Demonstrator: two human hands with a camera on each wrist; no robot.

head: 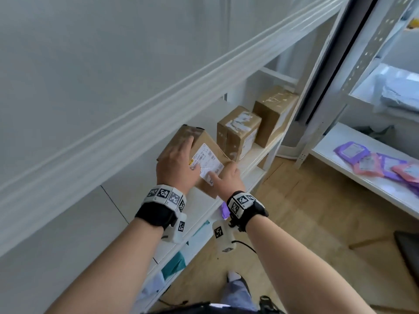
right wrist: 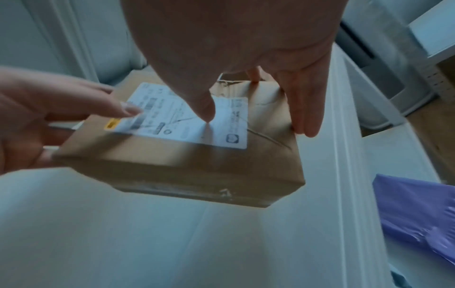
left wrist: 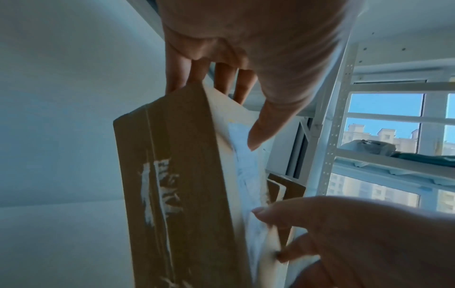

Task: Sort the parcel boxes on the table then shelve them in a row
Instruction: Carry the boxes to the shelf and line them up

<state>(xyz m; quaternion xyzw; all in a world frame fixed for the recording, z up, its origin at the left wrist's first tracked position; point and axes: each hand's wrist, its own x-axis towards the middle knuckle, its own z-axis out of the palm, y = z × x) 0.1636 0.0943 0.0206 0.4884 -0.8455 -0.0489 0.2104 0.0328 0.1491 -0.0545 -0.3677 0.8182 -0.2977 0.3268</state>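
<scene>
I hold a brown parcel box with a white shipping label, tilted over the white shelf board; whether it touches the board is unclear. My left hand grips its left side, fingers behind the box and thumb on the label face. My right hand holds the right side, with thumb on the label and fingers along the box's edge. Two more taped boxes, a smaller one and a taller one, stand in a row on the same shelf to the right.
The upper shelf beam runs just above the boxes. A second rack on the right carries purple and pink mailers and grey bags. A purple bag lies on a lower level. Wooden floor lies between the racks.
</scene>
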